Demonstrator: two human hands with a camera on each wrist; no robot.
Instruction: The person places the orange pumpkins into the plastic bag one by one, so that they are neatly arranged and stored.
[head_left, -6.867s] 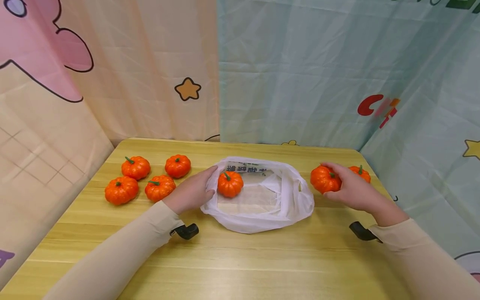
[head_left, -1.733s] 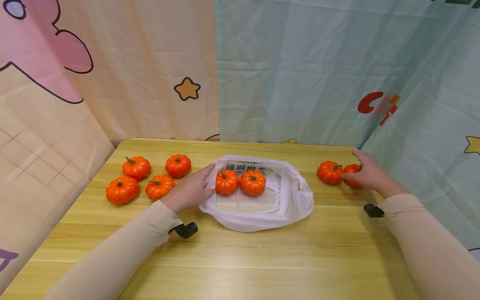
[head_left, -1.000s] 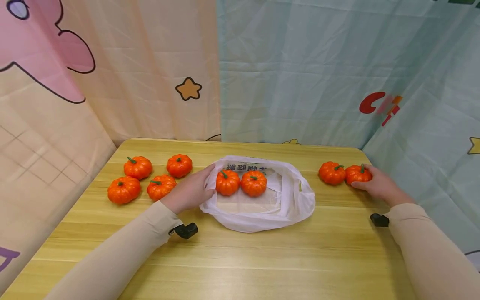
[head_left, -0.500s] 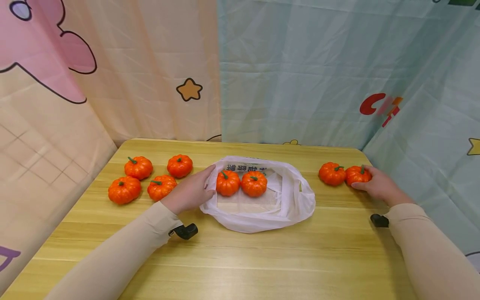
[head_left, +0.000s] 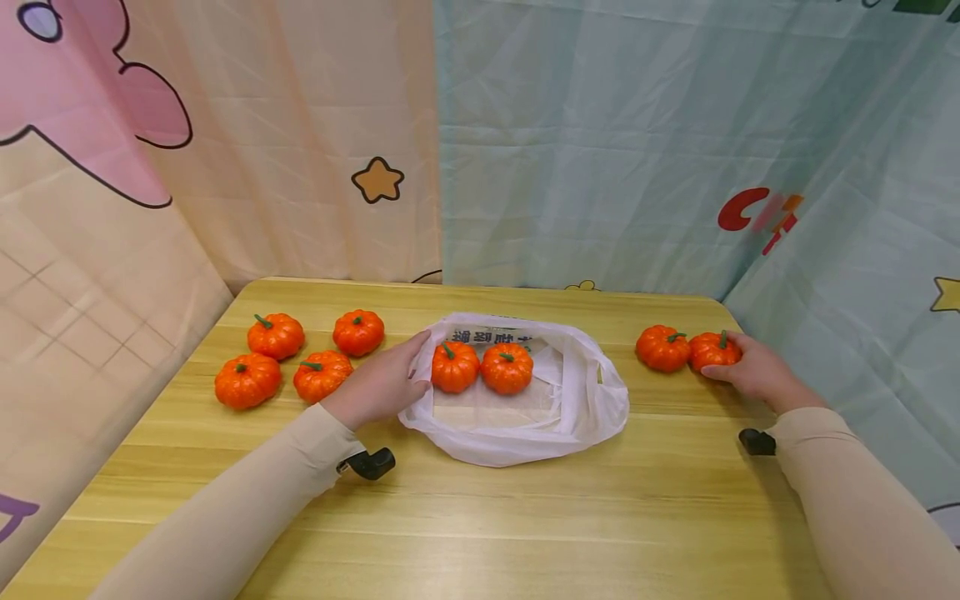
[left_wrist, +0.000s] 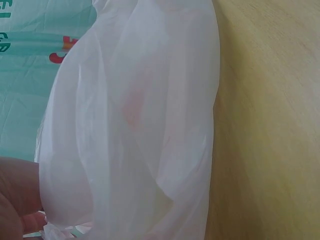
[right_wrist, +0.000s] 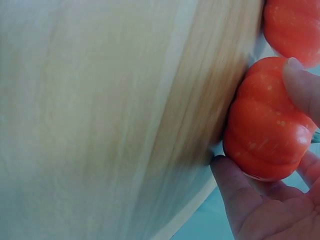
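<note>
In the head view a white plastic bag [head_left: 510, 454] lies with its mouth spread, two small orange pumpkins [head_left: 507, 368] inside. My left hand [head_left: 384, 379] holds the bag's left rim; the left wrist view shows the bag's translucent side [left_wrist: 150, 120] beside part of that hand [left_wrist: 20, 195]. At the table's right end, my right hand [head_left: 761, 367] grips a pumpkin [head_left: 712, 352] with a green stem. In the right wrist view, the thumb lies on one side of this pumpkin [right_wrist: 267, 120] and fingers on the other. A second pumpkin [head_left: 663, 348] sits right beside it.
Several more pumpkins [head_left: 247, 381] stand in a group left of the bag, close to my left forearm. The wooden table [head_left: 525, 533] is bordered by printed curtains [head_left: 600, 167] at the back and sides.
A second pumpkin has come into the bag since the oldest frame. My right hand reached to the far-right pumpkin and closed round it, then stayed nearly still. The left hand kept its place.
</note>
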